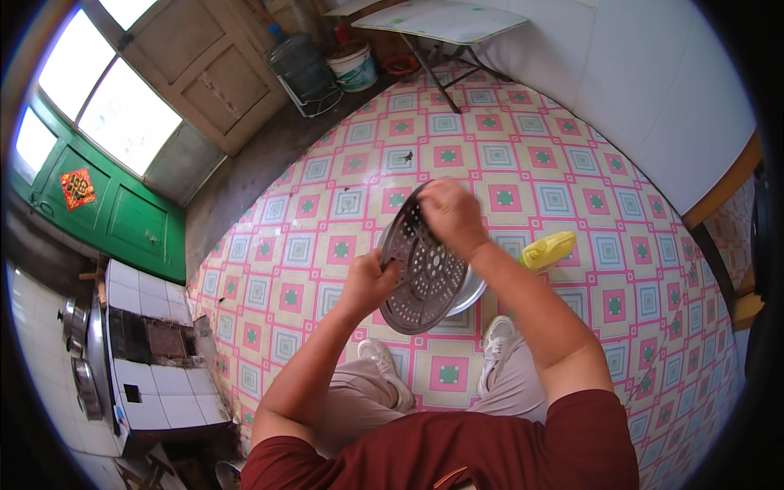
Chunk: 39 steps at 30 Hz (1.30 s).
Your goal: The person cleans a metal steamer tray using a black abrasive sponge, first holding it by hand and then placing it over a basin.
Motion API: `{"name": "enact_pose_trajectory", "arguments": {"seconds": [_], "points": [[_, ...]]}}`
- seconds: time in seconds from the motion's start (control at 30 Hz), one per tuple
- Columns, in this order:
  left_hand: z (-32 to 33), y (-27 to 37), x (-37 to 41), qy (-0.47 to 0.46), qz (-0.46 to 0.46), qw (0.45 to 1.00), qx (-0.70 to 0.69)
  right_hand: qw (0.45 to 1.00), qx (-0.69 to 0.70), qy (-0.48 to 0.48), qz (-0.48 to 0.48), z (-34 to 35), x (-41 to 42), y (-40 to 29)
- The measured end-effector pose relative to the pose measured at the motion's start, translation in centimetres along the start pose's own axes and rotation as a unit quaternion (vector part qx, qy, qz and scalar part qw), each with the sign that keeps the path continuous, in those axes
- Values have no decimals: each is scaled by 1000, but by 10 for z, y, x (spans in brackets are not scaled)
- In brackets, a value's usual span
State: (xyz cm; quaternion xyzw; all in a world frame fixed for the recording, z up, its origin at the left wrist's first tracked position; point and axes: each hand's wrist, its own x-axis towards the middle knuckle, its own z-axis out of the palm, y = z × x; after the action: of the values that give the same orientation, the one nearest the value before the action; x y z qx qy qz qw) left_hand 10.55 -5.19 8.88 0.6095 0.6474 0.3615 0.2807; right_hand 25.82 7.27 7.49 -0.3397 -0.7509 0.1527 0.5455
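A round perforated metal steamer plate (432, 275) is held tilted above the floor in front of me. My left hand (370, 282) grips its left rim, with the thumb on the holed face. My right hand (450, 214), slightly blurred, is at the plate's upper edge; whether it grips the rim or rubs the surface with something is unclear. Behind the plate, a shiny metal basin (473, 293) shows only in part. A yellow plastic bottle or pouch (548, 251) is just right of the basin, partly behind my right forearm.
The floor has patterned covering (450, 373). A folding table (438, 23) stands against the far wall. Left of it are a large water bottle (300, 61) and a white bucket (353, 67). A tiled stove (162, 380) with metal pots (86, 389) lies at the left, near a green door (131, 220).
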Motion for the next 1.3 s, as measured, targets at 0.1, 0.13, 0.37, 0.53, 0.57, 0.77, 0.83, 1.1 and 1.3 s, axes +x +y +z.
{"name": "enact_pose_trajectory", "arguments": {"seconds": [0.1, 0.13, 0.37, 0.53, 0.57, 0.77, 0.83, 1.1, 1.3], "points": [[-11, -15, 4, 7, -8, 998, -69, 983, -3, -129, -132, 12, -21, -59], [-10, -23, 5, -8, -20, 999, -37, 983, -3, -128, -131, 10, -20, -56], [-3, -10, -1, -48, -98, 986, -129, 985, -65, -17, 156, -8, -7, 51], [-32, -45, 10, -31, -178, 900, -397, 918, 215, 87, 321, -41, 14, 73], [-38, -47, 10, -27, -201, 877, -436, 873, 307, 104, 364, -48, 16, 78], [-41, -58, 16, 29, -200, 845, -495, 814, 401, 28, 419, -75, 18, 80], [-39, -53, 18, 27, -197, 843, -499, 797, 410, -37, 442, -75, 18, 86], [-31, -64, 16, 25, -237, 846, -477, 821, 367, -121, 420, -76, 21, 75], [-37, -46, 15, -24, -166, 878, -448, 844, 339, -132, 395, -76, 16, 76]]}}
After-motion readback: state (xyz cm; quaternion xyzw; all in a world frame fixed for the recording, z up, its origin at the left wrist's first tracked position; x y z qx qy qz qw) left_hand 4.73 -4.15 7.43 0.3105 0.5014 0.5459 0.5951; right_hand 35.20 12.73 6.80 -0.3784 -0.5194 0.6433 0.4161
